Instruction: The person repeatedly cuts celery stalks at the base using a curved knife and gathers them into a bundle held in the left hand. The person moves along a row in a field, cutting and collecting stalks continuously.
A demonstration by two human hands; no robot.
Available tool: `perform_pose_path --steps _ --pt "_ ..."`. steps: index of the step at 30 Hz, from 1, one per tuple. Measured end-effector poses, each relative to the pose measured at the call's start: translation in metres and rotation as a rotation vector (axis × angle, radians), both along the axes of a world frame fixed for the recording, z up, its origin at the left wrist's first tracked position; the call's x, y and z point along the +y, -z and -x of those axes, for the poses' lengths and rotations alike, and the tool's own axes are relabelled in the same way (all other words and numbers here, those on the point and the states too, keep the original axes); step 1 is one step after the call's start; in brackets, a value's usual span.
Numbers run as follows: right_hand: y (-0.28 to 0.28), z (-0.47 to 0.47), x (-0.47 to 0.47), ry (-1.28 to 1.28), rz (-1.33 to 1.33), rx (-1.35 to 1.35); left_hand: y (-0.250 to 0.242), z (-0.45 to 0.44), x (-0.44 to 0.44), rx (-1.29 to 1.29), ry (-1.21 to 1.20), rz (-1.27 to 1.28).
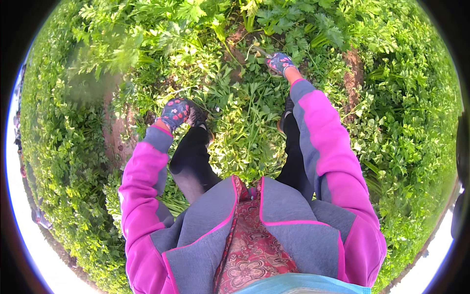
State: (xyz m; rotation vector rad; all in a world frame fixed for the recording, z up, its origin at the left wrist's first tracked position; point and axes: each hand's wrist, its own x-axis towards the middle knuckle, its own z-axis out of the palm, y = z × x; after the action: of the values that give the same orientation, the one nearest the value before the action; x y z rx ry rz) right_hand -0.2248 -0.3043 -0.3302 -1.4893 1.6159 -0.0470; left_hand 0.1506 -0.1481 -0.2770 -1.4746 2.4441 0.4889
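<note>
My right hand point(280, 63), in a blue glove with a pink floral print, reaches forward and is closed on a knife point(261, 51). The blade points forward and left, low among the leaves near the bases of celery plants point(249, 24). A pale curled stalk lies by the blade. My left hand point(175, 112), in a matching glove, hangs beside my left shoe point(197, 117). Its fingers are turned away from view, and I cannot tell whether they hold anything.
Cut leaves and stalks point(253, 106) cover the ground between my feet. Strips of bare soil run on the left point(118, 132) and right point(353, 81). Dense leafy celery point(411, 110) stands on both sides and ahead. My right shoe point(288, 108) is planted among the leaves.
</note>
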Motion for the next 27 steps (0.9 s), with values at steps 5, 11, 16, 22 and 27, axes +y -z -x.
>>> perform_pose_path --steps 5,11,16,22,27 --pt "0.115 -0.041 -0.048 0.642 -0.151 -0.583 0.112 0.082 -0.141 0.022 0.150 -0.020" --pt "0.183 -0.090 -0.048 0.147 0.119 0.133 0.217 0.139 -0.277 0.095 0.085 0.060" --pt "0.223 -0.116 -0.069 0.804 -0.054 -0.552 0.256 0.127 -0.355 -0.062 0.092 0.134" --pt "0.281 -0.163 -0.077 0.757 -0.205 -0.505 0.268 0.091 -0.366 -0.209 -0.005 0.121" --pt "0.287 -0.174 -0.078 0.694 0.025 -0.375 0.272 0.075 -0.368 -0.375 0.113 0.189"
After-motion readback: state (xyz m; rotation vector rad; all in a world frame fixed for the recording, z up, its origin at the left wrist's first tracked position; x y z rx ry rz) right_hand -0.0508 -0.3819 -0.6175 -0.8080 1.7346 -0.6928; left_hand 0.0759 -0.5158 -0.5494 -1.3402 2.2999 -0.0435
